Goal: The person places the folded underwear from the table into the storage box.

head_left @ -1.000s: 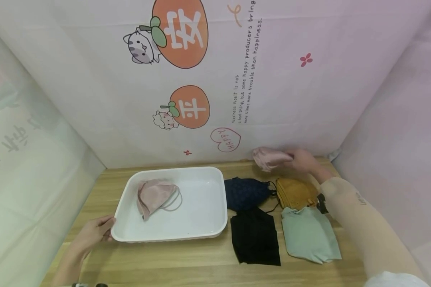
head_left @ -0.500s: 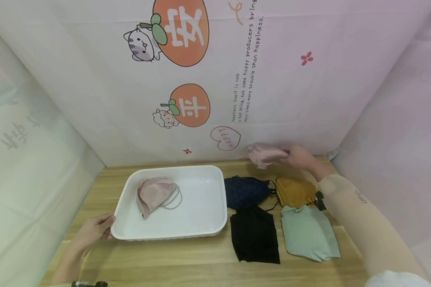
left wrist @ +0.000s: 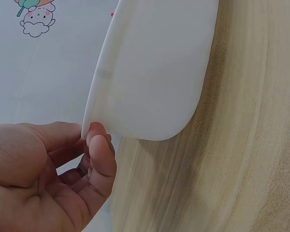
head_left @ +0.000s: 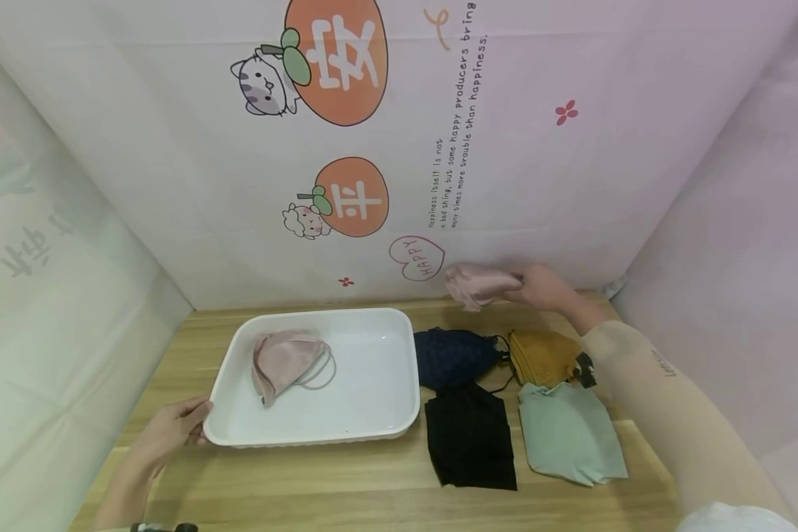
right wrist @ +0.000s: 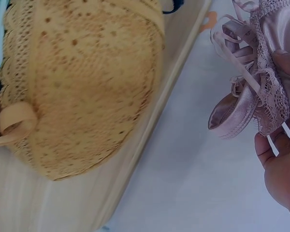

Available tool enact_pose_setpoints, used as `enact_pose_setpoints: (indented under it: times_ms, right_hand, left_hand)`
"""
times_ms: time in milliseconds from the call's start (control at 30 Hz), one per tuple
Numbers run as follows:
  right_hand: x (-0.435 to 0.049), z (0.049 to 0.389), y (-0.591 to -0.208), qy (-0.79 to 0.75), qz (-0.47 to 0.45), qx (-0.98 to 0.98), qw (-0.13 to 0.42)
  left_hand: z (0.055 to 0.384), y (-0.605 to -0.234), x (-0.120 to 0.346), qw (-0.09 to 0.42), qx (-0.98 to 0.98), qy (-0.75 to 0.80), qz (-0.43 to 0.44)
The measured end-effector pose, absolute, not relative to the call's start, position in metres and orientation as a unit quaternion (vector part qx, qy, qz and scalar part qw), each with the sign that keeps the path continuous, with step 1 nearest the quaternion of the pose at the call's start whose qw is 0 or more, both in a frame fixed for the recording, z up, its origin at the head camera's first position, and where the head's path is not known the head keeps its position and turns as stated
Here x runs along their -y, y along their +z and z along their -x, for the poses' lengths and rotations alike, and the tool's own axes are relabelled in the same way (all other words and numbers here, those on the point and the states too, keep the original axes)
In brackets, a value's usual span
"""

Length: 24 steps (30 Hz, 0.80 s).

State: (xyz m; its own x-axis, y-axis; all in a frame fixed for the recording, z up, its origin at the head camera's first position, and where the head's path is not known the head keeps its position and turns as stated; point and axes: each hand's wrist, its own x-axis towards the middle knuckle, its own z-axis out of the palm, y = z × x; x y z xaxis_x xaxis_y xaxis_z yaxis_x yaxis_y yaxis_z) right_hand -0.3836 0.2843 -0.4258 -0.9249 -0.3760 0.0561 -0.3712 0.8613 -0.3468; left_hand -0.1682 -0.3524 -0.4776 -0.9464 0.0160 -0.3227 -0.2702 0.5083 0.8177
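My left hand (head_left: pixel 171 431) pinches the near left corner of a white tray (head_left: pixel 372 432) between thumb and fingers; the left wrist view shows the grip on its rim. A folded dusty-pink bra (head_left: pixel 289 362) with thin straps lies in the tray's left half. In the air near the back wall, my right hand (head_left: pixel 544 287) grips a pink satin bra (head_left: pixel 475 284). Its lace edging and loose straps hang out in the right wrist view. Below that hand, a folded mustard lace bra (right wrist: pixel 92 72) lies on the table, its strap end at the side.
Right of the tray lie a navy folded garment (head_left: pixel 457 357), a black folded garment (head_left: pixel 471 440) and a mint-green folded garment (head_left: pixel 572 434) on the wooden table (head_left: pixel 306 480). A printed white cloth (head_left: pixel 505 148) stands upright along the table's back edge, with cloth at both sides.
My right hand has moved left along the back wall with the pink bra, drawing nearer the tray. The left hand keeps its hold on the tray, which stays in place.
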Motion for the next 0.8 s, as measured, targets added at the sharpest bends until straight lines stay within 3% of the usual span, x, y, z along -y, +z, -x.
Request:
enact_pose_setpoints:
  times_ms: [800]
  right_hand:
    - [-0.242,0.383,-0.405,-0.182,0.25,-0.951,0.004]
  left_hand:
    - [0.168,-0.476,0.349,0.149,-0.855,0.49,0.079]
